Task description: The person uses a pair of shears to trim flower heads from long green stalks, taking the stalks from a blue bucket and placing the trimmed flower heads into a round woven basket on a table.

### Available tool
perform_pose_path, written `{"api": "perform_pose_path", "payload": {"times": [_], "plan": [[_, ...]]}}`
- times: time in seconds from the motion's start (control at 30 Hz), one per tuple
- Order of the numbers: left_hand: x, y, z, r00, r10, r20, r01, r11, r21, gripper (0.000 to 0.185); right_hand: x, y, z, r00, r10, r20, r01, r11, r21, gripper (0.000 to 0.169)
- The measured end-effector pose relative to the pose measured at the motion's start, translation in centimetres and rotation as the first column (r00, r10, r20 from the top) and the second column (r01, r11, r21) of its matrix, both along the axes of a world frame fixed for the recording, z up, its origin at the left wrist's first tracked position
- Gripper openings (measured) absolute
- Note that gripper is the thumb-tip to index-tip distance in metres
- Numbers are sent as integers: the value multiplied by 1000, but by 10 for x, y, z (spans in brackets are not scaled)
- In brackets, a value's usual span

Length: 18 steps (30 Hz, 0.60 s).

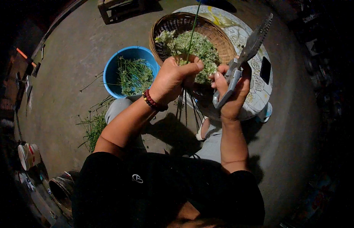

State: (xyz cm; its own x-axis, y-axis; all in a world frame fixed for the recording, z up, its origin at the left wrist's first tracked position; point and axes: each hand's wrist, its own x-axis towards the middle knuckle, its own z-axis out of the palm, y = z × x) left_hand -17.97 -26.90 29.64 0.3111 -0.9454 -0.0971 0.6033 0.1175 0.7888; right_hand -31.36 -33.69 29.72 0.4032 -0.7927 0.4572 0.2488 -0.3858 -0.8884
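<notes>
My left hand [177, 75] is closed around a bunch of thin green flower stems [186, 109], whose ends hang below the fist; one long stem rises above it. In my right hand [236, 91] are metal scissors [232, 77] with serrated blade edges, pointing up and away to the right. The right thumb and fingertips are close to the flower heads by the left hand. Beyond both hands, a brown wicker basket [222, 42] holds a heap of whitish-green flower heads [198, 45]. The basket rests on a round patterned table.
A blue plastic basin [107, 81] with stems and flower heads stands left of the basket. Cut stems [94, 128] lie on the floor by my left leg. A black phone [265, 70] lies on the round table [259, 99]. A wooden stool [106, 12] stands at the far side.
</notes>
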Motion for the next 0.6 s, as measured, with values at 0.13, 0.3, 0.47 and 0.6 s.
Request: {"api": "perform_pose_path", "payload": {"times": [0.13,0.3,0.47,0.6], "plan": [[11,1,2,968,151,202,-163,986,43,13,-9,-9,3,996,53,-77,-45,993,107,41],[30,4,3,893,449,43,-441,889,-123,13,-34,-33,6,908,391,-148,-319,877,359,36],[36,9,11,843,538,-20,-533,830,-165,11,-44,-13,19,776,519,-358,-342,823,453,58],[34,7,11,807,587,-63,-588,791,-170,10,-39,-5,32,617,515,-595,-355,857,373,61]]}}
